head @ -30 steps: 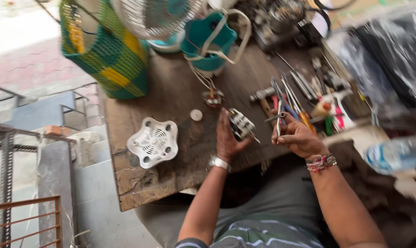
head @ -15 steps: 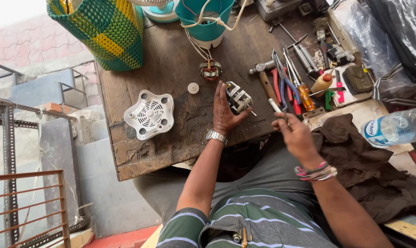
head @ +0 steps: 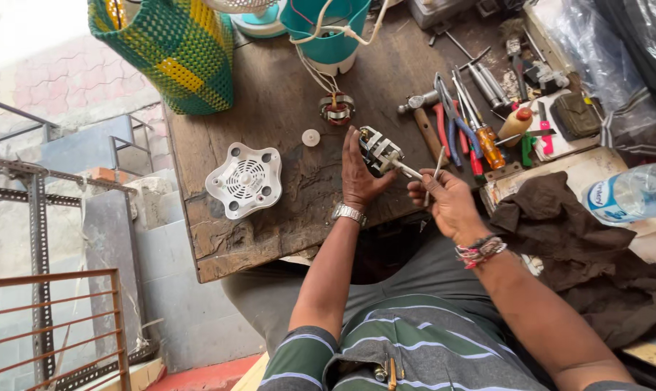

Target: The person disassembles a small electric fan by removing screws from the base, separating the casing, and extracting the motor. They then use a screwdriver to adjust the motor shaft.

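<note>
The left hand (head: 357, 170) is gripping a motor (head: 381, 152) near the desk (head: 270, 232) edge; the right hand (head: 447, 203) is pinching a thin tool (head: 436, 165) beside it.

A worn wooden table (head: 270, 239) carries a white fan cover (head: 244, 179), woven basket (head: 170, 51), pliers (head: 450, 123) and hammer (head: 423, 116).

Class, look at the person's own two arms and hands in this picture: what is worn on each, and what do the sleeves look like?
The left hand has a silver metal wristwatch on the wrist. The right hand has several beaded and thread bracelets, pink, red and white. Both forearms are bare; the short sleeves are dark green with pale stripes.
</note>
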